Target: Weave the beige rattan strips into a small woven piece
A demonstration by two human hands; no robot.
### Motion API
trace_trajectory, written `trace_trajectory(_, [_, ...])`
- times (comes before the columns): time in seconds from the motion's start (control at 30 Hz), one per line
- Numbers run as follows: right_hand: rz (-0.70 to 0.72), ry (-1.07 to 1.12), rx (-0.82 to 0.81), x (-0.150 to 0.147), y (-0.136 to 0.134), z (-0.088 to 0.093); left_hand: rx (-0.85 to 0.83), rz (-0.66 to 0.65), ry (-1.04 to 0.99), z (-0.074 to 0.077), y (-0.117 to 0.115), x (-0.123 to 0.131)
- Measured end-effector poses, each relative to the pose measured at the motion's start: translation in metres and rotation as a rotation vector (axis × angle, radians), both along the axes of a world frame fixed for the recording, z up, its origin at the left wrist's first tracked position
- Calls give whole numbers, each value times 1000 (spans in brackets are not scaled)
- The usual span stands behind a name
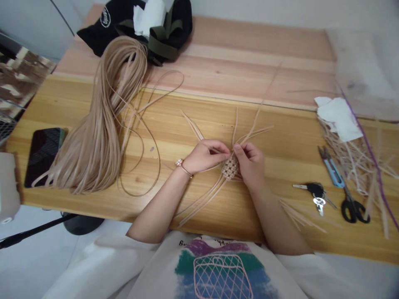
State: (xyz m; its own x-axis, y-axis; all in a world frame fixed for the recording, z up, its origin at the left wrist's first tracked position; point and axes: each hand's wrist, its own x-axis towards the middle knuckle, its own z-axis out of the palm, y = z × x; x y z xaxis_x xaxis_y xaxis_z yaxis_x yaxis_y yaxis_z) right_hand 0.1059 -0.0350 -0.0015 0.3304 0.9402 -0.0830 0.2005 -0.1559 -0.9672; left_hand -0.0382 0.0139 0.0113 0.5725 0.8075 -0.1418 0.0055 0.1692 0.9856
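Observation:
A small woven piece [230,168] of beige strips sits between my two hands over the wooden table. Loose strip ends fan out from it on several sides. My left hand [209,155], with a bracelet at the wrist, pinches at the piece's upper left edge, thumb and forefinger together. From the other side, my right hand [249,161] grips its upper right edge, the thumb near the left fingertips and the other fingers curled. Which single strip lies under each fingertip is too small to make out. The underside of the weave is hidden.
A big bundle of beige strips [102,124] lies at left, partly over a phone [43,151]. Behind it rests a black bag [177,25]. At right are keys [316,191], blue thread snips [332,168], black-handled scissors [354,209], white tissue [339,116] and strip offcuts [358,166].

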Motion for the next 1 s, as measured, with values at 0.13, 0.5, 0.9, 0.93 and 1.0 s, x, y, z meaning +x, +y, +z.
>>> trace_trajectory(0.13, [3,173,1,7,1,-1,-68,302,-35,-7,5,-3])
trace_trajectory(0.5, [134,181,-10,2,-4,6,679,777,677,24,-19,-6])
trace_trajectory(0.9, [203,-178,111,2,-6,5,635,169,440,15,-12,-9])
trace_trajectory(0.93, [183,-219,114,2,-6,6,557,97,409,12,-11,-8])
trace_trajectory(1.0, [79,-321,114,3,-8,9,372,1,337,8,-12,-6])
